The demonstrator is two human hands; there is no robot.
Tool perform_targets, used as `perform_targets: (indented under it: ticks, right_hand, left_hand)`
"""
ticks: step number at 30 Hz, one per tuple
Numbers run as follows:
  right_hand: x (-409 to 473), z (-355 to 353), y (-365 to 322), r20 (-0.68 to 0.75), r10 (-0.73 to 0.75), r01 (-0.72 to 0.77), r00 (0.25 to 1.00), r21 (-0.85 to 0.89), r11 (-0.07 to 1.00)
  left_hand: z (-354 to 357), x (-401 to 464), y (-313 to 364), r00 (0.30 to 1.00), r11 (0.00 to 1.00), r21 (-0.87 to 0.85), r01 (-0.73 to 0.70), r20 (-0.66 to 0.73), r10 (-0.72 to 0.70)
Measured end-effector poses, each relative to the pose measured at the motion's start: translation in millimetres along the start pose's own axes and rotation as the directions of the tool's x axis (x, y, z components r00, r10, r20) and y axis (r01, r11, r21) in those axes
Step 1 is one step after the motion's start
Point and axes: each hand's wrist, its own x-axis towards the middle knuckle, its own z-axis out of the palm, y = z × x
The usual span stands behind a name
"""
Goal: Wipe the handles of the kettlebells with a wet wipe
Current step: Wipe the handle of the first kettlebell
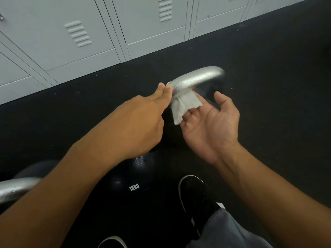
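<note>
The left hand (143, 120) is reaching in from the near left with its back turned up, and its thumb and forefinger are pinching the far corner of the wipe (184, 104) right at the left bend of the handle (197, 77). The remaining fingers are tucked under the hand, so how they are lying cannot be told. The forearm is stretching in a long straight line from the near left corner.

The right hand (209, 126) is sitting just right of the wipe, palm up and tilted toward the left hand, fingers loosely spread and only slightly bent, thumb pointing away toward the lockers (71, 42). It is grasping nothing; its fingertips (192, 111) are touching the hanging lower part of the wipe from beneath.

The wipe is draping over the left end of the silver handle and hanging below it in a crumpled white fold between the two hands. The handle is arching over a black kettlebell (134, 187) marked 12KG, which is standing on the dark floor (268, 86) directly below the hands. A second silver handle (16, 188) is showing at the near left edge, partly behind the left forearm. A black shoe (197, 194) is planted just right of the kettlebell.
</note>
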Motion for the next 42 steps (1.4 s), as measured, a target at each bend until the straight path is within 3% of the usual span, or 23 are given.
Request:
perform_targets:
  ticks: [6, 11, 25, 34, 42]
  right_hand:
    - [6.7, 16.1, -22.1, 0.016, 0.006, -0.009, 1.0, 0.196, 0.981]
    - [-7.3, 11.3, -12.4, 0.046, 0.009, -0.02, 0.999, 0.256, 0.967]
    - [-1.1, 18.2, -18.0, 0.064, 0.008, -0.027, 0.998, 0.299, 0.954]
    - [12.0, 31.1, -36.0, -0.072, -0.023, 0.047, 0.997, 0.358, 0.932]
    - [-4.3, 17.6, -25.1, -0.041, 0.006, 0.009, 0.999, 0.346, 0.938]
  left_hand:
    - [6.5, -3.3, 2.8, 1.0, 1.0, 0.017, -0.015, -0.027, 0.016]
    - [10.0, -2.9, 3.6, 1.0, 0.999, 0.038, -0.008, -0.027, 0.009]
    - [12.1, -5.6, 7.2, 0.999, 0.997, 0.08, -0.007, -0.039, 0.01]
    - [12.6, -5.4, 6.5, 0.998, 0.997, 0.069, -0.037, -0.05, 0.041]
    - [14.0, -4.4, 4.7, 0.998, 0.997, 0.064, -0.042, -0.041, 0.044]
